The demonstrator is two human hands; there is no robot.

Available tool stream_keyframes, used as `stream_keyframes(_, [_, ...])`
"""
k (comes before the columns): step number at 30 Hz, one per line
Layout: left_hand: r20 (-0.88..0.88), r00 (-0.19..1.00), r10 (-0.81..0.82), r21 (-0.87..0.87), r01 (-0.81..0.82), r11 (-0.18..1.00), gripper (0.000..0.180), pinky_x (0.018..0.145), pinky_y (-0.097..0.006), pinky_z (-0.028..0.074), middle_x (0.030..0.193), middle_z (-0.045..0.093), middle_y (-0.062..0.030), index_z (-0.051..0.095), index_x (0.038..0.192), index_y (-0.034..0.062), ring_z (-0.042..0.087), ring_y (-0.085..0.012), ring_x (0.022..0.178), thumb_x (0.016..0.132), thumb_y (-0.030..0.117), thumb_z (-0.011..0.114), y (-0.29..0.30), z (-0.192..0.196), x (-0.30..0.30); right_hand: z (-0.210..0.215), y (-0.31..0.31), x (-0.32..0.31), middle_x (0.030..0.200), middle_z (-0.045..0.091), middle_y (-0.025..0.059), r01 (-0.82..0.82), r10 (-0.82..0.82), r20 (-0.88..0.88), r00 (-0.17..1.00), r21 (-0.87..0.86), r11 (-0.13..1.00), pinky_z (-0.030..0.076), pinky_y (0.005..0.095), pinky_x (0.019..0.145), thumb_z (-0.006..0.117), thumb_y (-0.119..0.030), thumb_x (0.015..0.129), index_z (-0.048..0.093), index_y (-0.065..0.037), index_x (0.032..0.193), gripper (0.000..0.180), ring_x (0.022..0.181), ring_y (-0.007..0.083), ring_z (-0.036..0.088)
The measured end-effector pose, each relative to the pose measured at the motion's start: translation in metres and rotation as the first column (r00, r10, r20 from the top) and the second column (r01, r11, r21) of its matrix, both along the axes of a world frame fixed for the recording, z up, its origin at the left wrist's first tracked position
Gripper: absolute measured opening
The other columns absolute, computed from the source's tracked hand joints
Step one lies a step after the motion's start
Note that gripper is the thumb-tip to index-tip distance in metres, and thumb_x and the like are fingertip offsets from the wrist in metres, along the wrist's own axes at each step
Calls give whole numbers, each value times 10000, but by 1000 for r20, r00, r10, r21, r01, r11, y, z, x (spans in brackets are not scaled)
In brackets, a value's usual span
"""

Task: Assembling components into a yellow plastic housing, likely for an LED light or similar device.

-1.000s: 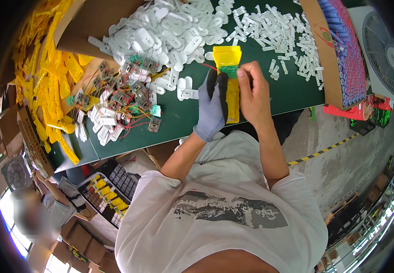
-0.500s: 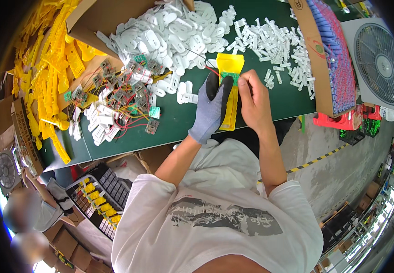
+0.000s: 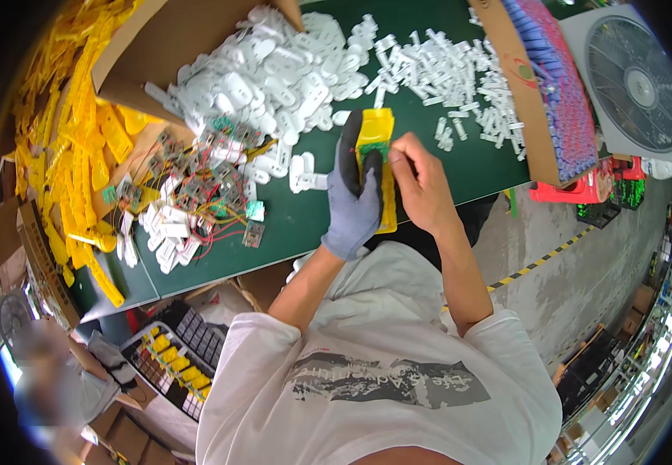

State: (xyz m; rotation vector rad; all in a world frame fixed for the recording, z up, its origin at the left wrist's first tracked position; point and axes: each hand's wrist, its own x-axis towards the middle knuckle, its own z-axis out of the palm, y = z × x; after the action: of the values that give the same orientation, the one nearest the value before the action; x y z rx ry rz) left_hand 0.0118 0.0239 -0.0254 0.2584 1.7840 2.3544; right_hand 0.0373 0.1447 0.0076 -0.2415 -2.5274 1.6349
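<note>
A long yellow plastic housing stands over the near edge of the table, gripped by my left hand in a grey glove with black fingers. Set across the housing is a small green circuit board, partly covered by the glove's thumb. My bare right hand is closed in a pinch at the right side of the housing, close to the board. What its fingertips hold, if anything, is too small to make out. The lower part of the housing is partly hidden behind the glove.
White oval plastic parts spill from a cardboard box. Small white clips lie to their right, circuit boards with wires to the left, beside yellow housings. A carton of blue-purple cylinders and a fan stand right.
My left index finger now lies along the housing's upper left edge, and the red wire that stuck out there no longer shows. My right hand has shifted slightly lower beside the board.
</note>
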Motion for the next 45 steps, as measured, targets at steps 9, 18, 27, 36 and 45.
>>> stream_keyframes(9, [379, 921, -92, 226, 4, 974, 278, 605, -248, 515, 956, 565, -38, 479, 1268, 104, 571, -91, 702, 990, 114, 479, -6, 16, 1, 6, 77, -39, 841, 649, 80, 161, -74, -185, 980, 516, 841, 492, 309, 599, 687, -162, 832, 672, -73, 948, 146, 687, 202, 645])
stream_keyframes(18, [254, 967, 16, 190, -66, 980, 270, 717, -256, 492, 1009, 584, -56, 504, 1233, 65, 576, -114, 806, 978, 151, 525, -9, 11, 13, -2, 33, -85, 826, 662, 57, -15, 92, -137, 986, 482, 876, 493, 326, 596, 697, -233, 827, 681, -98, 924, 167, 668, 213, 644])
stream_keyframes(27, [255, 910, 327, 171, -376, 911, 355, 796, -323, 494, 1100, 549, -104, 387, 1319, 95, 604, -187, 901, 990, 166, 499, -18, 6, 10, 32, 13, -47, 1000, 646, 97, -229, 230, 90, 969, -19, 973, 494, 316, 652, 736, -278, 783, 623, -61, 1092, 394, 798, 215, 653])
stream_keyframes(36, [77, 990, 117, -59, -112, 992, 538, 998, -294, 382, 1331, 434, -122, 256, 1460, 60, 464, -158, 1193, 968, -1, 463, -31, 29, 20, 4, -1, 28, 918, 639, 95, -10, 65, -166, 984, 314, 949, 518, 344, 678, 808, -180, 684, 607, -76, 1188, 552, 774, 267, 631])
stream_keyframes(45, [-677, 644, -355, -697, -406, 591, 634, 1033, -450, 349, 1338, 415, -181, 503, 1299, 67, 417, -339, 1225, 717, 103, 753, -45, 105, 25, -3, 53, 43, 817, 608, 90, -52, 110, -148, 983, 349, 936, 477, 340, 680, 805, -182, 678, 643, -69, 1152, 514, 748, 248, 575])
